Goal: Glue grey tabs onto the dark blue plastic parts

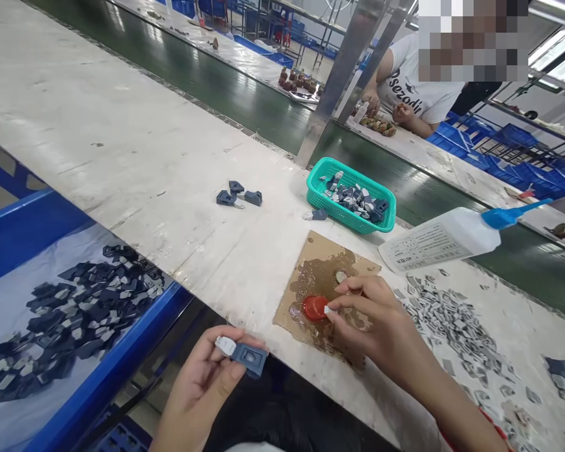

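Observation:
Between the thumb and fingers of my left hand [211,376] is a dark blue plastic part [250,358] with a pale grey piece at one end. It is held just off the table's front edge. My right hand [376,320] pinches a small pale grey piece [328,309] beside a red cap [314,307]. The cap lies on a stained piece of cardboard [311,251], which has wet-looking dark patches. Behind my right hand, a white bottle with a blue nozzle [442,242] leans over the table.
A green basket [388,220] holds blue-and-grey parts. Three or so loose parts [253,198] lie left of it. Many small grey pieces [452,320] spread at right. A blue bin [28,229] of parts stands left. Across the green conveyor [245,107], a person works.

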`<action>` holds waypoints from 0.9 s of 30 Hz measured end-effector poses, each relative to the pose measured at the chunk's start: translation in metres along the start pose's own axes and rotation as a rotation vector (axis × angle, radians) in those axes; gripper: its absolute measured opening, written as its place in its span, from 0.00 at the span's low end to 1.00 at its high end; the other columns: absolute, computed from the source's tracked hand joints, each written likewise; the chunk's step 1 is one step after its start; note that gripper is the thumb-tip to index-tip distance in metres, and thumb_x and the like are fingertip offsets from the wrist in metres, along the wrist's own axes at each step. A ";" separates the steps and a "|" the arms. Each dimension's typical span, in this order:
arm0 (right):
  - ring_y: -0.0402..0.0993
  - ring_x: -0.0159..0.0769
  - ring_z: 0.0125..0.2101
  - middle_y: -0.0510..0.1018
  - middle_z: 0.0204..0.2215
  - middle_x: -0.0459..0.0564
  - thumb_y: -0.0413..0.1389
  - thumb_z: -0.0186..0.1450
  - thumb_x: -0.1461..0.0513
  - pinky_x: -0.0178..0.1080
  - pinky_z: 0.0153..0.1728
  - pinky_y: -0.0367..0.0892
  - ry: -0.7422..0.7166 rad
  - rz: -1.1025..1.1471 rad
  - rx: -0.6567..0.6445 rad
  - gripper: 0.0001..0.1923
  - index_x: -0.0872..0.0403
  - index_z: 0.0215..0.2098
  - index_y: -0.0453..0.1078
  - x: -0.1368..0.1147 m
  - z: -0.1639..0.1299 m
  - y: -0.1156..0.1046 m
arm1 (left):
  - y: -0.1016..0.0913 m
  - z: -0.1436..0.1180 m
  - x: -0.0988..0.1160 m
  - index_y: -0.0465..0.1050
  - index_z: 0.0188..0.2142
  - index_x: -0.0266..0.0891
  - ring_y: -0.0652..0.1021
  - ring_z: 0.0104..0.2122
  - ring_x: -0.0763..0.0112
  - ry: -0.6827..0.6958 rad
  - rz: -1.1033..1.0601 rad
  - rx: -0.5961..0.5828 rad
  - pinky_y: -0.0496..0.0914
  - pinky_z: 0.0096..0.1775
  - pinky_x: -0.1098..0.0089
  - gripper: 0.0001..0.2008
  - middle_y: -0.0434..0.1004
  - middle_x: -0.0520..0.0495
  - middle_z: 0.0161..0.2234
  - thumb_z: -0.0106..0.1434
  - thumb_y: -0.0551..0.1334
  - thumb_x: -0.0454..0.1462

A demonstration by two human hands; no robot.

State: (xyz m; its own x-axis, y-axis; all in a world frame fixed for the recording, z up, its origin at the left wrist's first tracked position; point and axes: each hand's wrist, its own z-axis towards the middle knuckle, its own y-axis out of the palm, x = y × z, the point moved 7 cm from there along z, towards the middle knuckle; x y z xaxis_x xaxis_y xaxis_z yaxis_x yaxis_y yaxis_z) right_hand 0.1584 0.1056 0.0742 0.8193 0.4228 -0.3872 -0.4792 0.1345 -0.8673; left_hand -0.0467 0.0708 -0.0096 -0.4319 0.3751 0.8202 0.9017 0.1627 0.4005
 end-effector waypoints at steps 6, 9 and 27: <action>0.69 0.36 0.38 0.71 0.34 0.49 0.57 0.59 0.62 0.40 0.37 0.67 0.130 0.034 0.125 0.03 0.49 0.32 0.71 0.013 -0.007 -0.009 | 0.017 -0.002 0.000 0.76 0.42 0.52 0.76 0.34 0.73 0.010 -0.073 -0.015 0.68 0.37 0.80 0.15 0.80 0.54 0.31 0.52 0.67 0.41; 0.69 0.37 0.38 0.71 0.33 0.49 0.57 0.58 0.62 0.41 0.38 0.67 0.115 0.012 0.140 0.02 0.50 0.31 0.72 0.009 -0.009 -0.005 | 0.024 -0.001 -0.007 0.75 0.44 0.54 0.76 0.36 0.73 -0.008 -0.059 -0.073 0.67 0.39 0.78 0.15 0.80 0.55 0.32 0.55 0.65 0.40; 0.71 0.33 0.31 0.73 0.28 0.48 0.57 0.57 0.67 0.37 0.33 0.71 0.047 0.295 0.132 0.05 0.51 0.31 0.72 -0.047 -0.020 0.005 | 0.044 -0.013 -0.002 0.76 0.37 0.53 0.78 0.37 0.72 0.249 0.248 -0.107 0.67 0.40 0.80 0.11 0.81 0.57 0.36 0.59 0.59 0.35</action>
State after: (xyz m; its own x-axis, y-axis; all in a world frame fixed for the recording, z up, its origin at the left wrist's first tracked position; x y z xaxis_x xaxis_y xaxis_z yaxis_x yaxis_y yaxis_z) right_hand 0.1232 0.0686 0.0817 0.6511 0.4198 -0.6324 -0.7323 0.1282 -0.6688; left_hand -0.0062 0.0652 0.0120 -0.2035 0.1554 0.9667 0.9783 -0.0063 0.2070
